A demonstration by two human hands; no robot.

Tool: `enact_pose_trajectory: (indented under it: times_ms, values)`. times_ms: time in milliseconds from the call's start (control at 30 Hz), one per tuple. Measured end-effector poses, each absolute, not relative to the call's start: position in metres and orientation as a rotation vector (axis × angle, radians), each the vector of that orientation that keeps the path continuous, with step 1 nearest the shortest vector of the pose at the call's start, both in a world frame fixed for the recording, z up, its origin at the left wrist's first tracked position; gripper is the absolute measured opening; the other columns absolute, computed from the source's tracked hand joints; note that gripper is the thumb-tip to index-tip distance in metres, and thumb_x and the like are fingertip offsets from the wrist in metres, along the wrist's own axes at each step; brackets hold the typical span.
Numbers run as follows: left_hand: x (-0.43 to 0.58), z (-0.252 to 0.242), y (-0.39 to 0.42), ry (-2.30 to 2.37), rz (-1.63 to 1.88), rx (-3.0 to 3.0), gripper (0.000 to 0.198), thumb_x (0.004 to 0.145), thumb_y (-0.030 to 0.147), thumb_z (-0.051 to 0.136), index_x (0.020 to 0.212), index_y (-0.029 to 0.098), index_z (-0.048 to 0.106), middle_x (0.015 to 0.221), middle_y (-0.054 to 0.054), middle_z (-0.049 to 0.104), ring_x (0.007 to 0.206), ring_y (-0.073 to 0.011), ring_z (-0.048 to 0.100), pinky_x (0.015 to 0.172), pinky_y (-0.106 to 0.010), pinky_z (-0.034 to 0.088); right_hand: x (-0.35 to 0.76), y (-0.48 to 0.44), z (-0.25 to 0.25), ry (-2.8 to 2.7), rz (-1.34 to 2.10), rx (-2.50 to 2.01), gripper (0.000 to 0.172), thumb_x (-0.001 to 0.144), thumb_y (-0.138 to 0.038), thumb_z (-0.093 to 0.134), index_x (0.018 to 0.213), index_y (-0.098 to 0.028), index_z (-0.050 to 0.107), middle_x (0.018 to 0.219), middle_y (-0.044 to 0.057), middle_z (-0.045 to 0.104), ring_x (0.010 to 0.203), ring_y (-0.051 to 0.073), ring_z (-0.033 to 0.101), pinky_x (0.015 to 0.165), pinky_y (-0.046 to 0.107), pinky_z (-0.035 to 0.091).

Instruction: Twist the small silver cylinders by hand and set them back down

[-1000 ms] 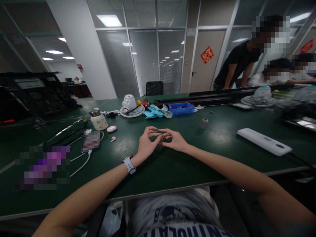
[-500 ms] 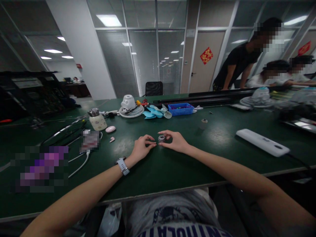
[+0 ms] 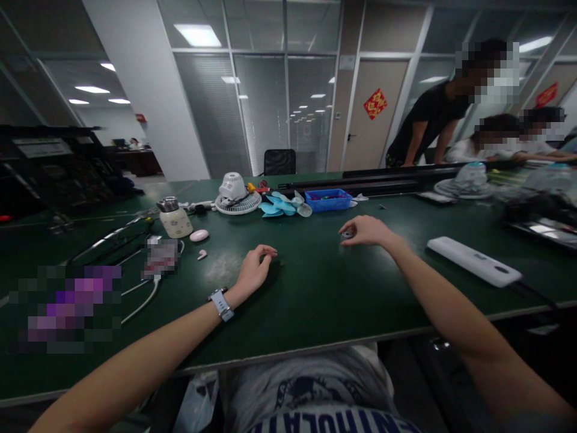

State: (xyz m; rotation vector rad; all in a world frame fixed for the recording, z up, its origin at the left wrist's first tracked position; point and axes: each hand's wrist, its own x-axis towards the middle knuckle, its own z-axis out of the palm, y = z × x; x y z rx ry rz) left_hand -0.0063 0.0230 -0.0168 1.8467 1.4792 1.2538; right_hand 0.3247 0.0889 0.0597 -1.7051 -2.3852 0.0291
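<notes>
A small round grey metal part (image 3: 347,233), perhaps a small motor, sits between the thumb and fingers of my right hand (image 3: 367,231). That hand is closed around it, just above the green table top (image 3: 306,300) at right of centre. Its exact kind is too small to make out. To the left, my left hand (image 3: 253,270) rests at the table with fingers loosely curved and apart, holding nothing visible. A tiny dark speck (image 3: 282,263) lies near its fingertips.
Behind my hands stand a blue bin (image 3: 329,200), light blue fan blades (image 3: 282,205) and a white fan housing (image 3: 234,195). At left are a cream bottle (image 3: 175,219), a pink case (image 3: 199,235) and cables. A white power strip (image 3: 473,261) lies right. Several people are beyond.
My right hand has moved right and away from my left hand, taking the round metal part along. The second small cylinder at right now is hidden behind it. My left hand has barely shifted.
</notes>
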Motion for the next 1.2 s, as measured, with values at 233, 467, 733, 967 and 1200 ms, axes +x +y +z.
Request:
enact_pose_trajectory:
  times_ms: [233,467,733,967,1200]
  values:
    - [-0.007,-0.017,0.023,1.567,1.199,1.956,0.025,0.082,0.023,0.046,0.080,0.023,0.071,0.091,-0.005,0.071,0.096,-0.0251,0.059,0.089,-0.040,0.044,0.412,0.117,0.062,-2.052,-0.003,-2.241,0.044,0.058,-0.042,0.082,0.097,-0.024,0.076,0.100,0.012,0.071,0.096,0.034,0.066,0.079,0.045,0.052]
    - [-0.005,-0.014,0.021,1.584,1.189,1.982,0.030,0.083,0.024,0.040,0.077,0.022,0.069,0.090,-0.005,0.072,0.096,-0.0248,0.059,0.090,-0.039,0.043,0.429,0.109,0.071,-1.879,-0.045,-2.246,0.048,0.057,-0.039,0.084,0.102,-0.024,0.074,0.100,0.012,0.072,0.096,0.037,0.066,0.079,0.052,0.053]
    - [-0.005,-0.015,0.021,1.535,1.307,1.789,0.021,0.075,0.018,0.038,0.061,0.022,0.053,0.059,0.001,0.057,0.061,-0.0169,0.054,0.061,-0.027,0.038,0.293,0.070,0.053,-2.117,-0.170,-1.327,0.032,0.091,-0.037,0.051,0.114,-0.024,0.069,0.110,0.006,0.071,0.103,0.024,0.065,0.092,0.039,0.047]
    - [-0.004,-0.015,0.019,1.547,1.269,1.898,0.021,0.072,0.018,0.037,0.057,0.022,0.050,0.053,0.002,0.048,0.056,-0.0157,0.047,0.056,-0.026,0.032,0.199,0.041,-0.008,-2.693,0.140,-0.564,0.038,0.094,-0.025,0.049,0.130,-0.025,0.059,0.135,0.005,0.057,0.131,0.022,0.047,0.105,0.043,0.038]
    - [-0.003,-0.014,0.019,1.560,1.196,1.883,0.021,0.074,0.018,0.037,0.059,0.021,0.051,0.051,0.004,0.045,0.051,-0.0145,0.045,0.054,-0.026,0.030,0.215,0.057,0.000,-2.676,-0.026,-0.642,0.033,0.087,-0.010,0.054,0.111,-0.024,0.071,0.103,0.004,0.074,0.098,0.019,0.067,0.089,0.034,0.046]
